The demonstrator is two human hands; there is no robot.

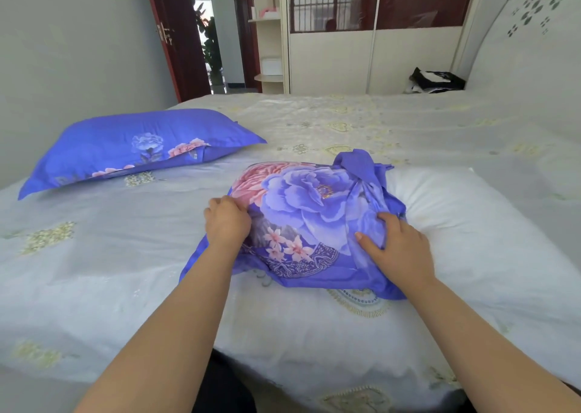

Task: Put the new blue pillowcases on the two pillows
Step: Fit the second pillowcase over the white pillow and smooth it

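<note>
On the bed (314,334), which has a pale cover with small yellow patterns, a white pillow (465,230) lies in front of the person. Only its left end is inside a blue pillowcase (314,211) with big flowers; the rest of the pillow, to the right, is bare. The pillowcase is bunched and wrinkled there, so its open edge is hard to follow, and a loose piece of cloth stands up at the far side.

The left hand (227,220) is closed like a fist against the left end of the covered part. Its fingers are turned away from view, so I cannot tell if they pinch the cloth or only press on it. The right hand (394,242) lies on the gathered edge of the pillowcase, with fingers bent into the folds and the thumb stretched out; it seems to grip the cloth, but the fingertips are hidden in the wrinkles.

A second pillow (135,148), fully dressed in the same blue cloth, lies farther away at the left on the bed, well apart from both hands.

Behind the bed there is a wardrobe (371,50) and an open door (169,35). A dark thing (437,80) lies by the headboard (528,41); I cannot make out what it is.
</note>
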